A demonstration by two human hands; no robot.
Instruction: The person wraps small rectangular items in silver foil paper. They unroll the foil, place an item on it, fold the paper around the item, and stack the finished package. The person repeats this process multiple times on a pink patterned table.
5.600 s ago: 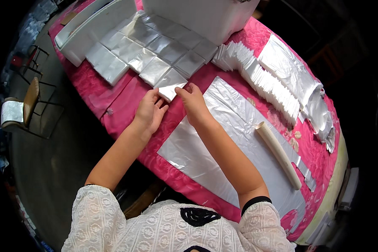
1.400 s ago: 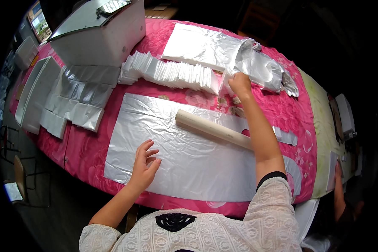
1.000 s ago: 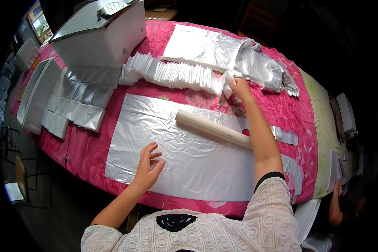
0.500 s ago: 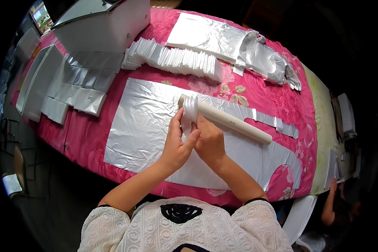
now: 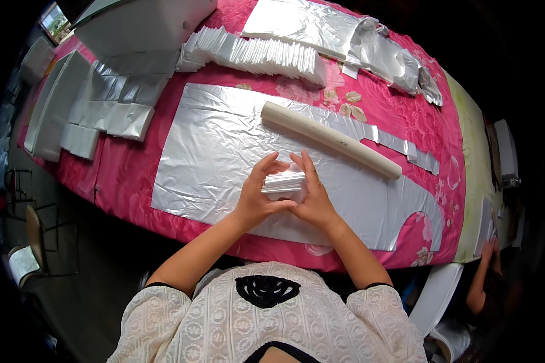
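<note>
A small stack of folded white paper napkins (image 5: 283,182), edges squared, sits between both hands above a large sheet of silver foil (image 5: 224,151) on a pink floral tablecloth (image 5: 127,175). The left hand (image 5: 257,196) cups its left side, the right hand (image 5: 310,196) its right, fingers curled around it. A cream cardboard tube (image 5: 330,140) lies just beyond.
</note>
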